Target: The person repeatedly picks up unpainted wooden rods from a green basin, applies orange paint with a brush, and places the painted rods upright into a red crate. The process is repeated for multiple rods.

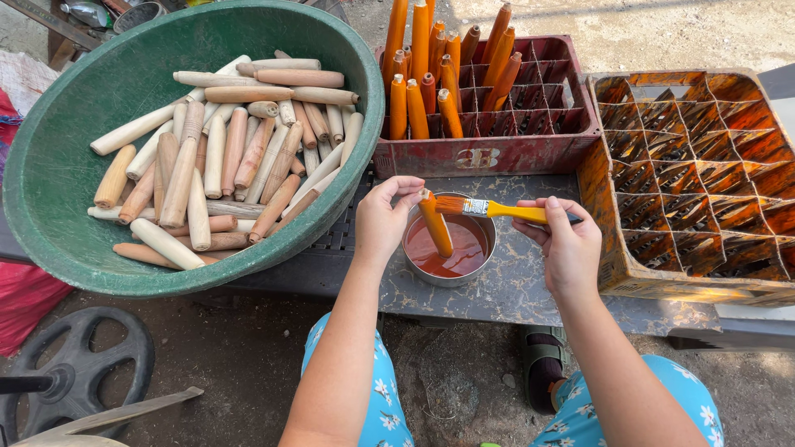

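Observation:
My left hand (383, 219) pinches the top end of an orange-stained wooden handle (435, 223), holding it tilted over a round metal tin (490, 240) of orange-brown stain. My right hand (567, 244) grips a yellow-handled paintbrush (489, 209), its bristles touching the upper part of the handle. The lower end of the handle dips toward the liquid.
A big green basin (58, 165) at the left holds several bare wooden handles (224, 157). A red divided crate (530, 124) behind the tin holds several stained handles (431, 74) standing upright. An orange divided crate (704, 182) sits at the right. A black wheel (74, 364) lies on the ground.

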